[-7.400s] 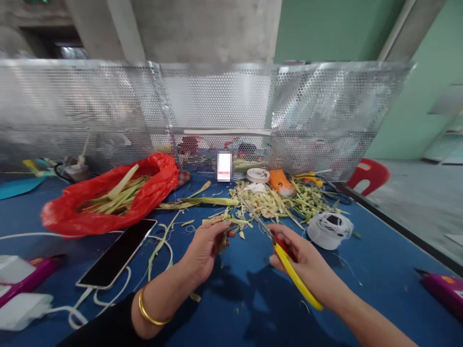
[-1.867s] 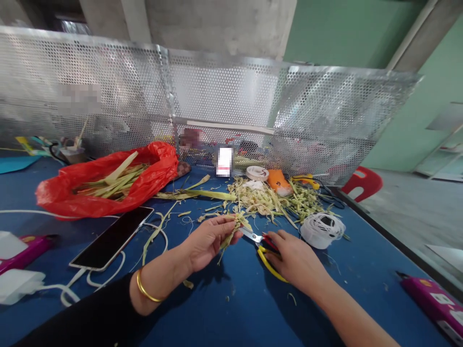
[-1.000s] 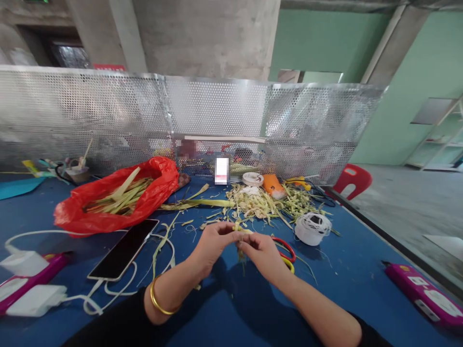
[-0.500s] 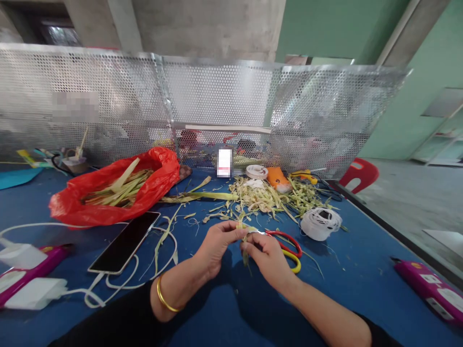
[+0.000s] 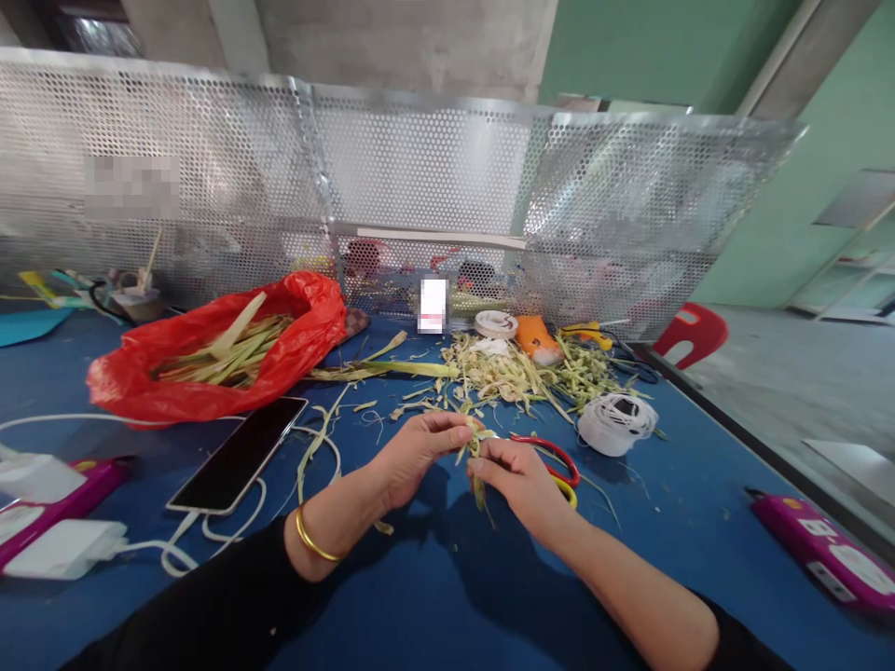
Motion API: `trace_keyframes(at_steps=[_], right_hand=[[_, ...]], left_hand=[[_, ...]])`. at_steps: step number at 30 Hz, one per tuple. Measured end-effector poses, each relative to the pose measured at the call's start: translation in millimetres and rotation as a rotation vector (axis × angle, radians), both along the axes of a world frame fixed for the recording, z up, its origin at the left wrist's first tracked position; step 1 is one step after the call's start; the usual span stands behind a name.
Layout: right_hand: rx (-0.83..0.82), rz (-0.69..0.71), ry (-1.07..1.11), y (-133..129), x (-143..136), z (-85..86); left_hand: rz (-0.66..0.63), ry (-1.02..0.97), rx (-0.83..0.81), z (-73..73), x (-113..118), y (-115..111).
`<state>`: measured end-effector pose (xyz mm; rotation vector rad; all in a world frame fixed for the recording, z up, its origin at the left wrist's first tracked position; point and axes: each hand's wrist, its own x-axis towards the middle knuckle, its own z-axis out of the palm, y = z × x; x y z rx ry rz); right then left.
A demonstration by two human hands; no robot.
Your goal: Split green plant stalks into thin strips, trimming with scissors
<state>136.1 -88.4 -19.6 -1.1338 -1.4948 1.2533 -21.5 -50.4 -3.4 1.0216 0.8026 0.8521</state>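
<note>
A small piece of pale green plant strip (image 5: 476,449) is pinched between my two hands near the middle of the blue table (image 5: 433,596). My left hand (image 5: 419,452), with a gold bangle on its wrist, grips the upper left part between thumb and fingers. My right hand (image 5: 516,480) holds the strip from the right, and its thin ends hang down below. Scissors with red and yellow handles (image 5: 559,457) lie just behind my right hand, which partly hides them.
A red plastic bag (image 5: 210,401) of dried leaves stands left, by a phone (image 5: 241,457) with cables. Behind my hands lie plant scraps (image 5: 503,377), tape (image 5: 496,324) and white twine (image 5: 615,425). A perforated metal screen (image 5: 426,168) rises behind; a magenta device (image 5: 825,550) is at right.
The view has shifted slightly, so the table items sit a little higher. My fingers have moved slightly on the strip, and more of it shows between them.
</note>
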Motion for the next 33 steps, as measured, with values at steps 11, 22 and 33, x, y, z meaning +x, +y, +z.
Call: trace_keyframes(at_steps=[11,22,33], right_hand=[[0.118,-0.043,-0.194,-2,0,-1.9],[0.215,-0.177,-0.316,2,4,-2.7],[0.125,-0.114,-0.129,2,1,-3.5]], left_hand=[[-0.058,-0.011,-0.036,-9.4,-2,7],[0.034,-0.111,-0.144,-7.8,-1,5],[0.017,-0.031,0.051,-7.7,3,2]])
